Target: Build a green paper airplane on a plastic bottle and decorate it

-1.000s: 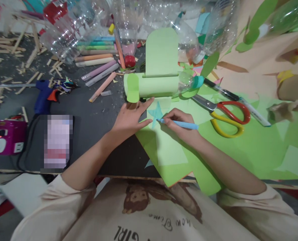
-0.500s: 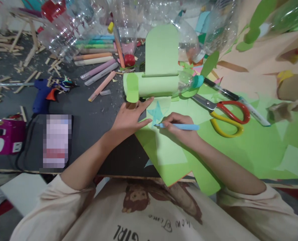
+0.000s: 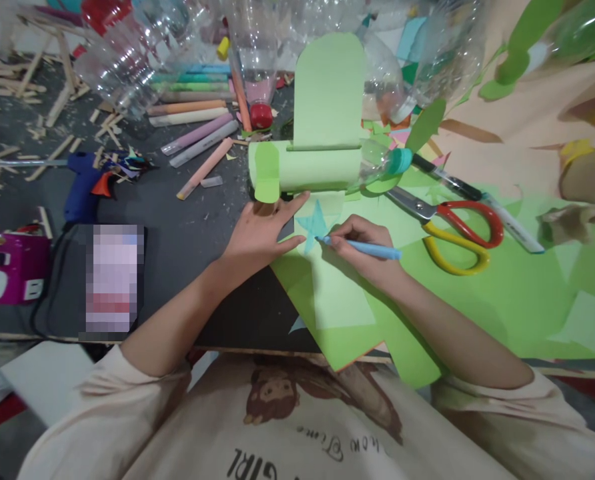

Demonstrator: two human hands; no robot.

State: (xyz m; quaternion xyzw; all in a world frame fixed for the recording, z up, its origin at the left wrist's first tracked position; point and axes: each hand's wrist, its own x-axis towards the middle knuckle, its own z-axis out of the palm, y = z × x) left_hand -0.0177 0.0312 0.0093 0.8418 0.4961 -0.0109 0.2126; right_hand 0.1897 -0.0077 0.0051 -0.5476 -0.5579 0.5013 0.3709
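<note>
My right hand [image 3: 365, 247] grips a light blue felt-tip pen [image 3: 377, 251], its tip on a blue star [image 3: 313, 224] drawn on a pale green paper flap [image 3: 335, 203]. That flap extends from the near side of a plastic bottle wrapped in green paper [image 3: 322, 167]. Another rounded paper flap [image 3: 329, 87] sticks out on the far side. My left hand [image 3: 257, 230] lies with fingers spread beside the star, fingertips at the flap's left edge and close to the wrapped bottle. The bottle's teal cap [image 3: 400, 160] points right.
Scissors [image 3: 440, 220] with red and yellow handles and a black marker [image 3: 447, 177] lie to the right on green paper [image 3: 502, 300]. Leftward are several felt-tip pens [image 3: 197, 137], a blue glue gun [image 3: 82, 183], a phone [image 3: 112, 277] and wood sticks [image 3: 32, 87]. Clear bottles [image 3: 127, 73] stand behind.
The pen tip has shifted slightly up and right across the star. The wrapped bottle's far flap appears a little higher and farther right. My left hand stays put.
</note>
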